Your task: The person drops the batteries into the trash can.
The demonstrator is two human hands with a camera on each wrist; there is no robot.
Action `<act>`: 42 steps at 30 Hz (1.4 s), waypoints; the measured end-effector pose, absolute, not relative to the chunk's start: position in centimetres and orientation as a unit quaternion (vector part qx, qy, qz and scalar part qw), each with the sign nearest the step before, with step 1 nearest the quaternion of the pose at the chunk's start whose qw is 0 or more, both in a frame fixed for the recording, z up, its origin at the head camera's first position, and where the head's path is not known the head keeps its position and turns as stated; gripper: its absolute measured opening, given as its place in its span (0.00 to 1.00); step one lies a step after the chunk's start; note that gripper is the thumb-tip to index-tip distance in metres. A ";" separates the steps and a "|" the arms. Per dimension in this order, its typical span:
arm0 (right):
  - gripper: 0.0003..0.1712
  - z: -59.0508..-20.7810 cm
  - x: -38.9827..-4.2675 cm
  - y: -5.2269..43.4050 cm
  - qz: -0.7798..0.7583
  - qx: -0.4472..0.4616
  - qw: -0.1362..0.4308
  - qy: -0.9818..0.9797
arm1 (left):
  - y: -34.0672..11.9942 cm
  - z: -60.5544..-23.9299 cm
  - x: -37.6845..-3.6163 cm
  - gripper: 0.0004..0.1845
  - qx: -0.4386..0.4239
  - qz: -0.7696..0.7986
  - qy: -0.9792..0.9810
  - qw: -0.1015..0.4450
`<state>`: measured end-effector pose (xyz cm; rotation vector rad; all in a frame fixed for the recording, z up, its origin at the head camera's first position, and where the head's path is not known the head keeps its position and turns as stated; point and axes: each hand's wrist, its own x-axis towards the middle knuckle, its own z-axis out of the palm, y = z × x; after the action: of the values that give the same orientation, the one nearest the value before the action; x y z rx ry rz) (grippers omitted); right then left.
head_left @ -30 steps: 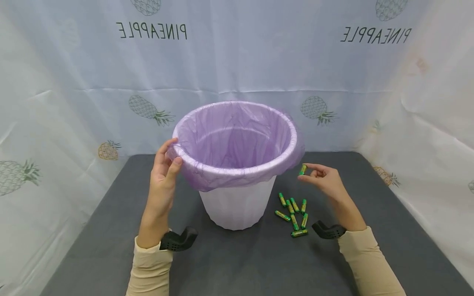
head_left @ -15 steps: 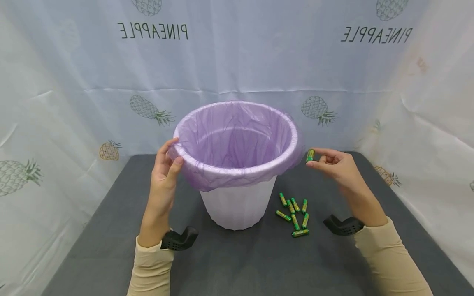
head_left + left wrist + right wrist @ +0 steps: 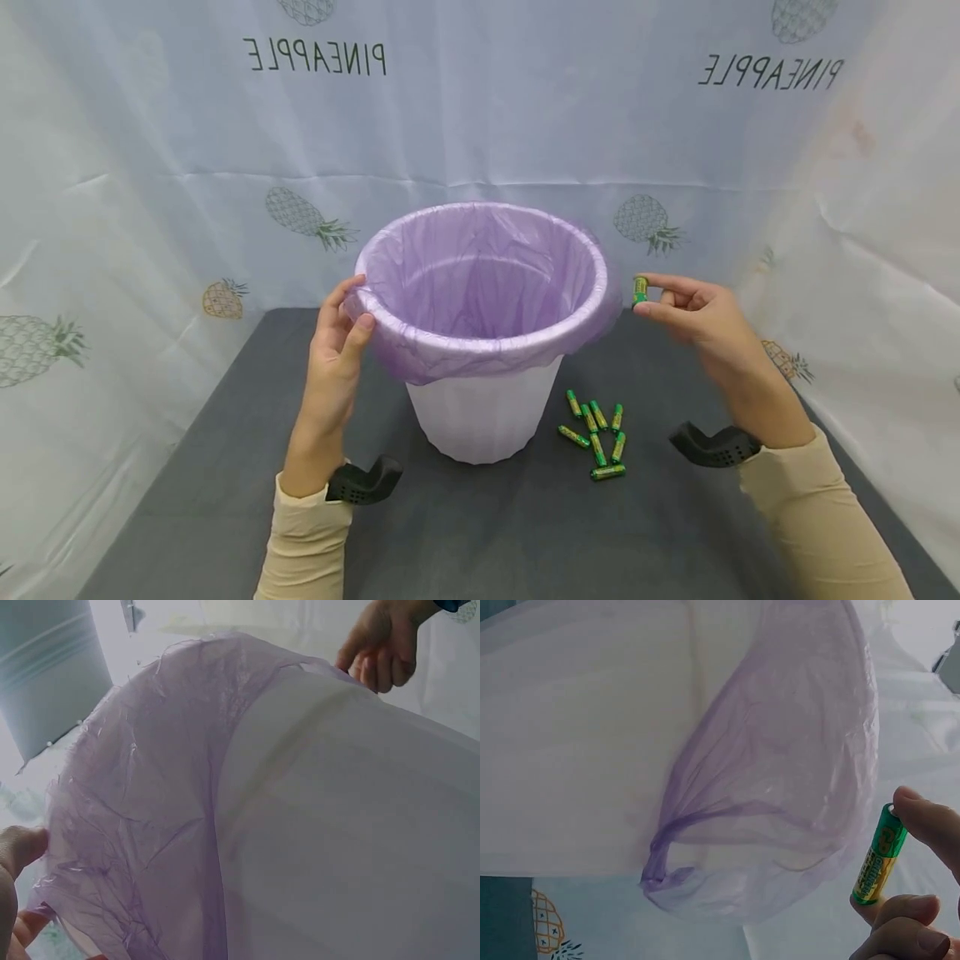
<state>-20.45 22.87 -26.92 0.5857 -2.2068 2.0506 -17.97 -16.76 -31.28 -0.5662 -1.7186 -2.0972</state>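
Observation:
A white bin stands upright on the dark table, its rim covered by a thin purple liner bag. My left hand grips the bin's left rim through the bag, thumb outside; in the left wrist view the thumb lies at the bag's edge. With thumb and a finger at its two ends, my right hand pinches a green and yellow battery. That battery is to the right of the bin's rim, apart from it. Several matching batteries lie loose on the table right of the bin's base.
The dark grey table reaches back to a pale curtain printed with pineapples. More curtain hangs at both sides. A black wrist camera mount sits on the left wrist, and a similar mount on the right.
My right hand has risen and moved right with the pinched battery, from near the bin's lower right side to about rim height. The left hand keeps its hold on the rim.

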 end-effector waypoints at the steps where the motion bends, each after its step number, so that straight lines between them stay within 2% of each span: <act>1: 0.21 -26.6 -20.5 22.7 0.672 0.197 0.036 -0.713 | -16.8 -31.2 -18.0 0.21 -0.201 -0.745 -0.609 0.186; 19: 0.20 -23.7 -20.5 19.7 0.682 0.209 0.017 -0.700 | -16.6 -31.0 -18.1 0.21 -0.199 -0.744 -0.611 0.183; 42: 0.20 -24.8 -21.0 17.5 0.681 0.187 0.016 -0.708 | -16.7 -31.2 -18.0 0.21 -0.195 -0.749 -0.607 0.181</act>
<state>-20.96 17.48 -24.78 0.5810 -2.2036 2.1170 -18.05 -16.75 -31.18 -0.5493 -1.7137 -2.1155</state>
